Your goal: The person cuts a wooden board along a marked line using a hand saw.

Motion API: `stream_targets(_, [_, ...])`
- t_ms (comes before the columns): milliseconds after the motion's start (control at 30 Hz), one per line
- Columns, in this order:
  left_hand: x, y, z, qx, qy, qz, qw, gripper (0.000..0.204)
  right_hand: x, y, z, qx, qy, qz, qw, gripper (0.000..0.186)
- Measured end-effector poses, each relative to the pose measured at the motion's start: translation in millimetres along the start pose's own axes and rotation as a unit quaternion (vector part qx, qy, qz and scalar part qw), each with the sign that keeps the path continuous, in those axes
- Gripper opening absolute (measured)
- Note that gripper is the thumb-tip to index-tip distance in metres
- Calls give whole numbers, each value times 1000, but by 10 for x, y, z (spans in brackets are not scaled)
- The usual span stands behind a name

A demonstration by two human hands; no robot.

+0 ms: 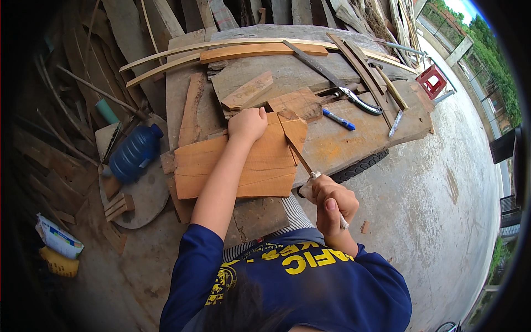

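Note:
An orange-brown board (227,171) lies at the near edge of a weathered plank bench (354,141). My left hand (247,124) is closed on the board's far edge, beside a small reddish wood block (295,101). My right hand (332,202) grips the pale, wrapped handle of a hand saw (298,149). The narrow blade rests across the board's right part, angled from near right to far left. A blue marker (338,119) lies just right of the small block.
Long strips (263,51), a framing square (315,63), a black-handled tool (362,104) and a hammer (395,91) lie farther back. Scrap planks (127,33), a blue water jug (134,155) and sacks (58,238) stand left. A red crate (431,82) sits at right on concrete.

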State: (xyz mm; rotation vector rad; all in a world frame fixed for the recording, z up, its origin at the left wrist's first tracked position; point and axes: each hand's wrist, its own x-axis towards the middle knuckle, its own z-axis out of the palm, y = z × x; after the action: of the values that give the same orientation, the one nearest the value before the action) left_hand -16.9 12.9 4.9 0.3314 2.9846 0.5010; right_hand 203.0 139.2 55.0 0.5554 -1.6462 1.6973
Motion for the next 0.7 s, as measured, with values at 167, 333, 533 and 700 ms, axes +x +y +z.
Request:
stream_targets(167, [23, -37, -6, 2, 9, 4, 1000, 49, -84, 487, -57, 12, 24, -49, 998, 33])
stream_targets(333, [18, -50, 1, -6, 17, 0, 1000, 49, -42, 531, 0, 6, 12, -2, 1000, 31])
stream_targets(533, [-24, -30, -19, -13, 0, 24, 1000, 49, 8, 123, 48, 5, 10, 11, 1000, 31])
stream_targets(700, [-11, -1, -21, -6, 3, 17, 1000, 49, -64, 507, 74, 9, 76, 3, 997, 33])
